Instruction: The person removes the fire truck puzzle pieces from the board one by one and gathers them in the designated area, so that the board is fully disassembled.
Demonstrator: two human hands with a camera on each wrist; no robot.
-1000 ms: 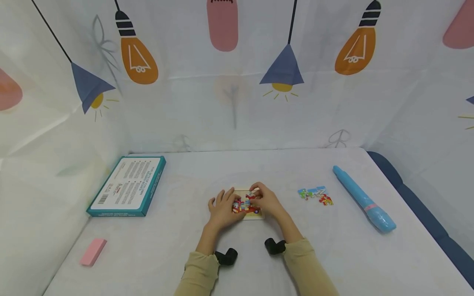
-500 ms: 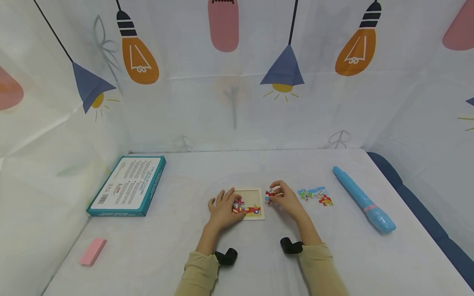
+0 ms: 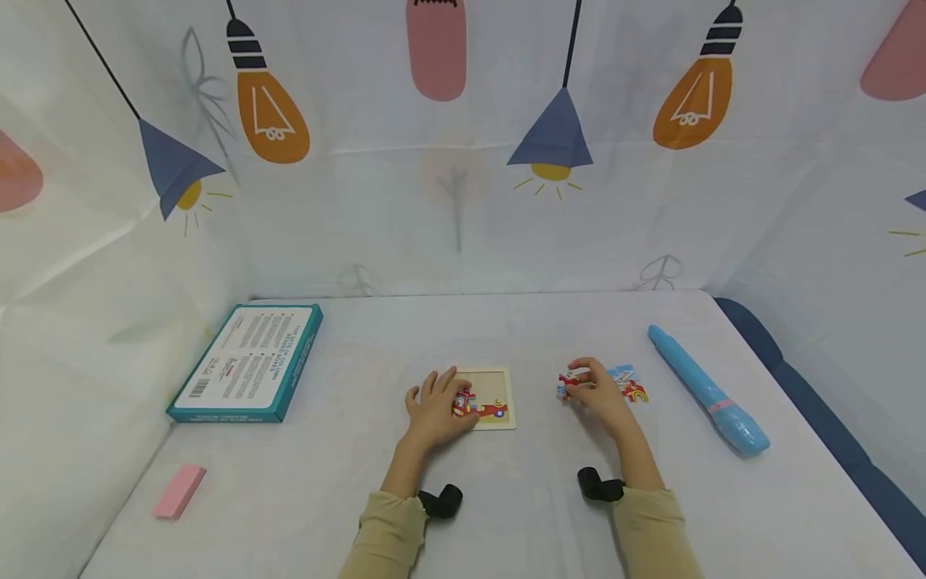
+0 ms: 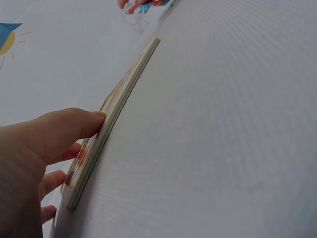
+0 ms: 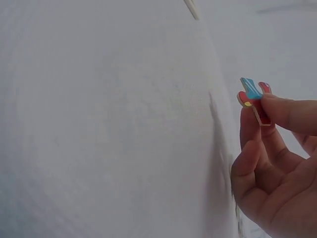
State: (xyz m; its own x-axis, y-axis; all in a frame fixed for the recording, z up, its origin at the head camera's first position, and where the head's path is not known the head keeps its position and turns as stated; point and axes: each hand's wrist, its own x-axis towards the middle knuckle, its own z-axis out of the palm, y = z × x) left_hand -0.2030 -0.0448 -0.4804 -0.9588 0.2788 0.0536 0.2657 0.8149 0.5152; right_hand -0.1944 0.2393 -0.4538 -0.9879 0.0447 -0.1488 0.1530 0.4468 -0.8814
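Observation:
A small wooden puzzle board (image 3: 486, 381) lies on the white table, its lower part filled with red and yellow picture pieces and its upper part bare. My left hand (image 3: 434, 408) rests on the board's left side with fingers spread; in the left wrist view the thumb (image 4: 74, 125) presses on the frame's edge. Right of the board, my right hand (image 3: 602, 400) pinches a jigsaw piece (image 5: 253, 94), red and blue, between thumb and fingers, raised over the table. Loose jigsaw pieces (image 3: 624, 375) lie just beyond the right hand, partly hidden by it.
A teal-edged box (image 3: 246, 362) lies at the back left, with a pink block (image 3: 179, 492) nearer the front. To the right lies a long light-blue pen-shaped object (image 3: 705, 390). A printed white cloth hangs behind the table.
My right hand has lifted the red and blue jigsaw piece off the board and carried it right, close to the loose pieces. The left hand and the board have stayed in place.

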